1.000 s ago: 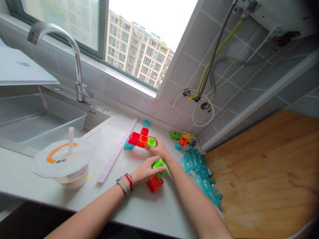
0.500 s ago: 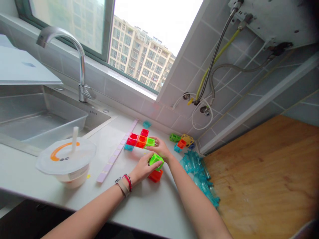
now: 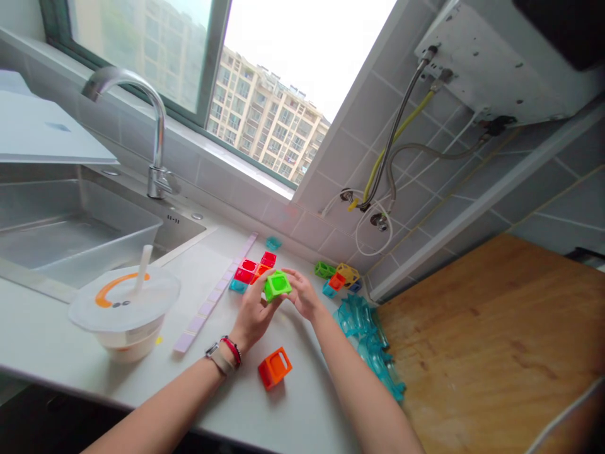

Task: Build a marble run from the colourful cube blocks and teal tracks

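Well, from where I stand, the sink (image 3: 171,238) fills the left of the frame, with a lidded cup (image 3: 130,347) at lower left. Next comes a pale strip (image 3: 207,308), slanting up the table (image 3: 227,407) towards the frame's middle. Just right of its upper part lie some red blocks (image 3: 246,272) and a blue block (image 3: 239,286), partly hidden by the hands.

Close to the middle of the frame, the left hand (image 3: 251,314) has its fingers clamped on the green block (image 3: 277,285), whose top face is in plain sight. I'd say that's a sound grip: pinch the sides, leave the faces uncovered, and keep the block square rather than twisted. Below, at lower centre, an orange block (image 3: 275,368) lies apart on the table; the left wrist does well to stay clear of it.

The right hand (image 3: 306,297) comes in at the block's right side, fingers curled; whether they press it or something hidden behind, I can't tell. They'd serve best as a light, steady stop, braced opposite the left fingers.

Farther right is a small coloured pile (image 3: 348,274), then teal pieces (image 3: 373,356) and a wooden board (image 3: 477,340).
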Action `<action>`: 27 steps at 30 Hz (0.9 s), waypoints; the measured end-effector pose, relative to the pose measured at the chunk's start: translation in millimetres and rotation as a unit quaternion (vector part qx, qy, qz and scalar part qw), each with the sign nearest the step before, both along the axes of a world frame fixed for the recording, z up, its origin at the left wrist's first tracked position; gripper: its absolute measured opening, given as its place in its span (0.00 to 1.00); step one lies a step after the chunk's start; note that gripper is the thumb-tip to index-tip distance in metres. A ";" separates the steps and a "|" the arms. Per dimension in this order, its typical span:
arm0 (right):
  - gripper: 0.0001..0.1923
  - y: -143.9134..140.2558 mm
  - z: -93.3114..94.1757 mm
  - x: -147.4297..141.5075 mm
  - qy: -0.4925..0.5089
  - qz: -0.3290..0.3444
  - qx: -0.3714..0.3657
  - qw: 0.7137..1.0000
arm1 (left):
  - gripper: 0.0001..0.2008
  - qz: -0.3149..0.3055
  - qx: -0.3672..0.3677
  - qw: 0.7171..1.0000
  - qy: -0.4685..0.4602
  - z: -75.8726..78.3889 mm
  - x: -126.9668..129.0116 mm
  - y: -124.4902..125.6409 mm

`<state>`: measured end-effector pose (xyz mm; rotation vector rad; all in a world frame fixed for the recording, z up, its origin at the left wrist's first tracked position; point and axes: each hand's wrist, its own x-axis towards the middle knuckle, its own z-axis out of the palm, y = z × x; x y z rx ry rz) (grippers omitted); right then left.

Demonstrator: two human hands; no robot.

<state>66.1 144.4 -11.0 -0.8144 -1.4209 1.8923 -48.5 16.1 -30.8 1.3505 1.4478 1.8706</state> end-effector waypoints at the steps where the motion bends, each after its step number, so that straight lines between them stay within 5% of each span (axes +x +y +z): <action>1: 0.27 -0.7 -0.6 -0.2 0.007 -0.005 -0.004 1.000 | 0.31 0.033 0.010 0.999 0.018 3.5 -5.8 1.3; 8: 0.26 -6.2 -4.1 -4.8 0.046 -0.051 -0.017 0.998 | 0.36 0.176 -0.053 0.961 0.206 27.0 -45.4 20.5; 14: 0.27 -5.2 -2.5 -5.7 0.034 -0.043 -0.013 0.998 | 0.23 0.170 -0.042 0.925 0.338 29.2 -52.0 30.7; 27: 0.25 11.4 -17.7 -8.4 0.043 -0.037 -0.023 0.998 | 0.27 0.153 -0.102 0.903 0.387 17.8 -72.0 35.5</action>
